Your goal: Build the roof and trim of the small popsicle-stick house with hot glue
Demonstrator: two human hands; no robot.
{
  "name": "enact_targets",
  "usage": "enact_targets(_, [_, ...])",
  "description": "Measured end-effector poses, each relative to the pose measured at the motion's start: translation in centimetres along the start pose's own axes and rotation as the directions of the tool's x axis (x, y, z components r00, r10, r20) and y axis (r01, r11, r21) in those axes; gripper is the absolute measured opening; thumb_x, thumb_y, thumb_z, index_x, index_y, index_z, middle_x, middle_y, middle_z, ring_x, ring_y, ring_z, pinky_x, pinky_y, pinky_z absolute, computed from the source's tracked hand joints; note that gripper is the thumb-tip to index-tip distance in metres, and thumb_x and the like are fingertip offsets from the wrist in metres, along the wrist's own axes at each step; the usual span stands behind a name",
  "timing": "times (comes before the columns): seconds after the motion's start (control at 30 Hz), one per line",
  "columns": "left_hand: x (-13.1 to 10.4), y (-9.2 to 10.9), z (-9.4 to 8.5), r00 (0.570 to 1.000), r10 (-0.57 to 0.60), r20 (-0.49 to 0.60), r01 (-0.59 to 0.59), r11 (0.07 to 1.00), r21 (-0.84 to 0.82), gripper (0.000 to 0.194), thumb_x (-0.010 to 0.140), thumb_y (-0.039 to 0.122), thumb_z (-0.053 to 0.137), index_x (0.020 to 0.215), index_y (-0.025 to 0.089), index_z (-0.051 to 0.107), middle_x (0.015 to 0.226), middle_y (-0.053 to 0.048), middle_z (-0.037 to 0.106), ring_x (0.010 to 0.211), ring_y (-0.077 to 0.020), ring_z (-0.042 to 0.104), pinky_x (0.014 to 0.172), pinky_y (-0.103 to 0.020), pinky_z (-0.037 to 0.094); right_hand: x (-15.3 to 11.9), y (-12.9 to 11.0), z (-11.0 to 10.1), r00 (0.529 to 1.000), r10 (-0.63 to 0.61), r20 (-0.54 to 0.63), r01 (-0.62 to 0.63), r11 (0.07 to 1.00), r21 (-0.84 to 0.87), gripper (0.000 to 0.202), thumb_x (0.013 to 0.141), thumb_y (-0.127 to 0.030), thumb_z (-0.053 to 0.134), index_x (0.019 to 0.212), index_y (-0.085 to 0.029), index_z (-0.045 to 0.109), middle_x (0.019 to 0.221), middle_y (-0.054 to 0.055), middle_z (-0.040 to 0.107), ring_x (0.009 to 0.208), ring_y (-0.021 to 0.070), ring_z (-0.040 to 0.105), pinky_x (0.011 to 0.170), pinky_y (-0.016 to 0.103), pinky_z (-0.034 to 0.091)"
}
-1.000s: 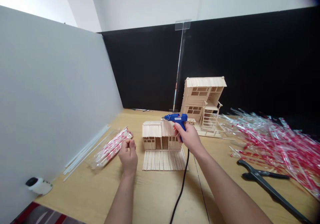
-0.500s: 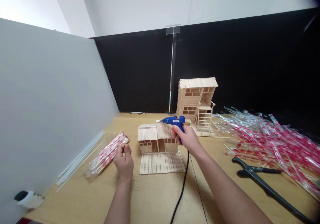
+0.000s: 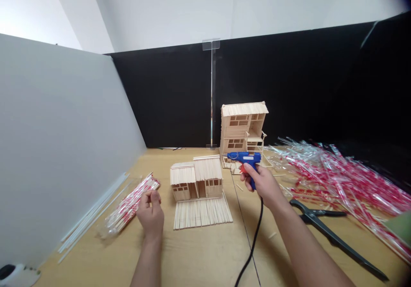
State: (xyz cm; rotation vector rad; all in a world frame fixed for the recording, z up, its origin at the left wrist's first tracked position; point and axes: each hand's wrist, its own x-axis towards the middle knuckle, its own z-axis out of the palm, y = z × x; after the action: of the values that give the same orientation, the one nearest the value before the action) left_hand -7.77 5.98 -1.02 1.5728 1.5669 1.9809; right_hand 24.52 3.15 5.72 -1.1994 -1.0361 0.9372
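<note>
A blue glue gun (image 3: 245,156) is gripped in my right hand (image 3: 261,182), its nozzle pointing left and its black cable trailing down. Behind it rises a two-storey stick house (image 3: 239,126) with a ladder. The low stick house (image 3: 197,180) stands at the middle of the table, a slatted stick platform (image 3: 203,213) in front of it. My left hand (image 3: 150,208) is closed beside a bundle of wrapped sticks (image 3: 131,203); whatever its fingers hold, if anything, is too small to make out.
Crumpled red-and-clear wrappers (image 3: 346,176) pile up on the right, near dark pliers (image 3: 334,231). White glue sticks (image 3: 93,214) lie along the left partition. A white object with a black top (image 3: 19,275) is at the lower left corner.
My right hand has carried the glue gun rightward, away from the low house's roof. My left hand remains closed near the wrapped bundle. The view has shifted slightly.
</note>
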Motion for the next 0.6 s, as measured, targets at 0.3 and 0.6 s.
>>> enact_targets(0.3, [0.0, -0.5, 0.2, 1.0, 0.004, 0.002, -0.004, 1.0, 0.014, 0.032, 0.095, 0.04, 0.048, 0.071, 0.02, 0.052, 0.063, 0.003, 0.05, 0.06, -0.0136, 0.049, 0.063, -0.026, 0.038, -0.6, 1.7, -0.1, 0.993, 0.114, -0.026, -0.103, 0.958, 0.266, 0.043, 0.074, -0.057, 0.071, 0.079, -0.016, 0.059, 0.066, 0.0, 0.06, 0.042, 0.0062, 0.044, 0.037, 0.02, 0.028])
enact_targets(0.6, [-0.4, -2.0, 1.1, 0.997, -0.065, -0.037, 0.061, 0.992, -0.11, 0.025, 0.086, 0.043, 0.06, 0.086, 0.018, 0.055, 0.075, -0.002, 0.061, 0.065, -0.0146, 0.058, 0.062, -0.025, 0.045, -10.8, 8.1, -3.2, 0.869, 0.437, 0.232, -0.494, 0.782, 0.379, 0.039, 0.077, -0.052, 0.071, 0.084, -0.015, 0.062, 0.062, -0.001, 0.056, 0.036, 0.001, 0.03, 0.037, 0.017, 0.021])
